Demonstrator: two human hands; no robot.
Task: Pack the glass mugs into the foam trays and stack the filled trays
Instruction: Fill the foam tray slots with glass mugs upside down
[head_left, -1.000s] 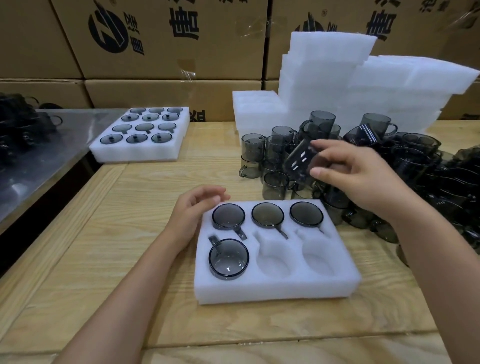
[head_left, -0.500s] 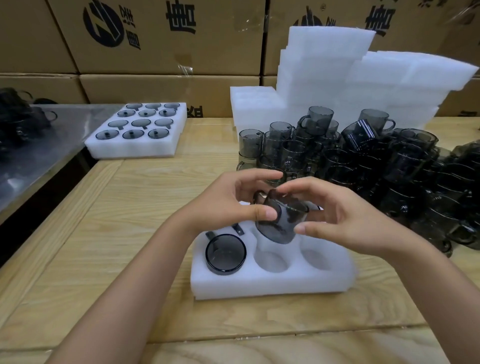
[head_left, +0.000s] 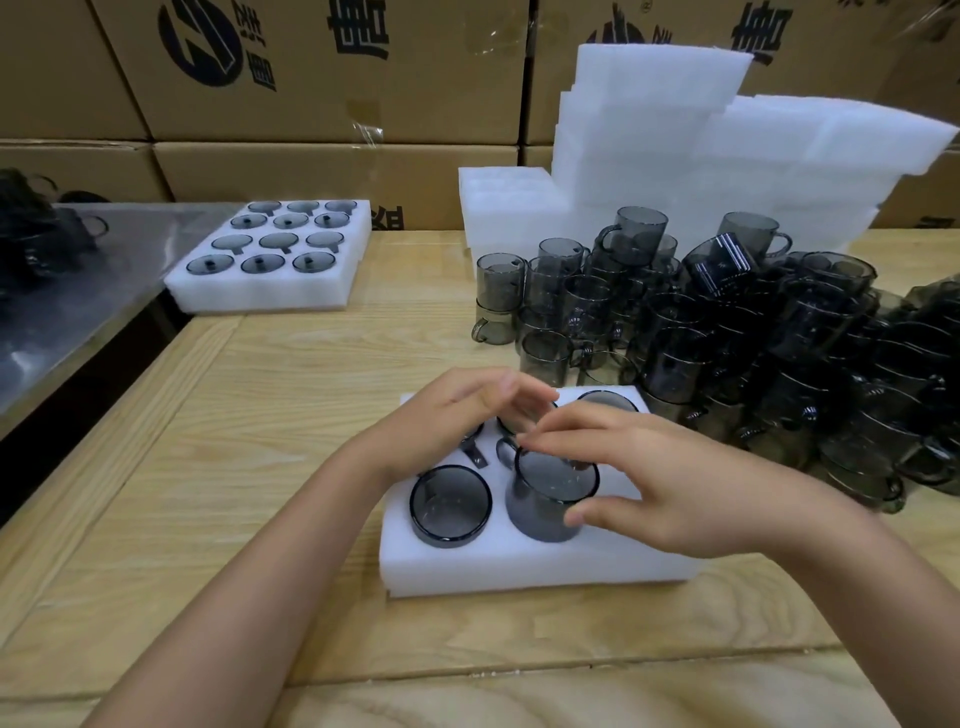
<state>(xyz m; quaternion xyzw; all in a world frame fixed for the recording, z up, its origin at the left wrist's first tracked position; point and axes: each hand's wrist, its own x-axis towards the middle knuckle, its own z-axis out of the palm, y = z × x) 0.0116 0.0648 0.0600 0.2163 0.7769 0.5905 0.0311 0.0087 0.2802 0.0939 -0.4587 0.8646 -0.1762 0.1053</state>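
The right hand (head_left: 675, 483) pinches a smoky glass mug (head_left: 550, 499) at the rim, thumb on the near wall and fingers over the far edge. The mug sits partly sunk and a little tilted in the front middle pocket of the foam tray (head_left: 519, 569). The left hand (head_left: 452, 415) arches loosely over the back row and grips nothing I can make out. I judge the mug light but rigid, slick and quick to chip, so the rim-and-wall hold suits it, with its handle pointing to 11 o'clock. The foam looks soft and should forgive a firm press. The loose mugs (head_left: 779, 353) crowd at 2 o'clock, near the tray's corner, leaving little margin there. The counter (head_left: 234, 467) shows plain wood from 7 to 9 o'clock, the freer side.
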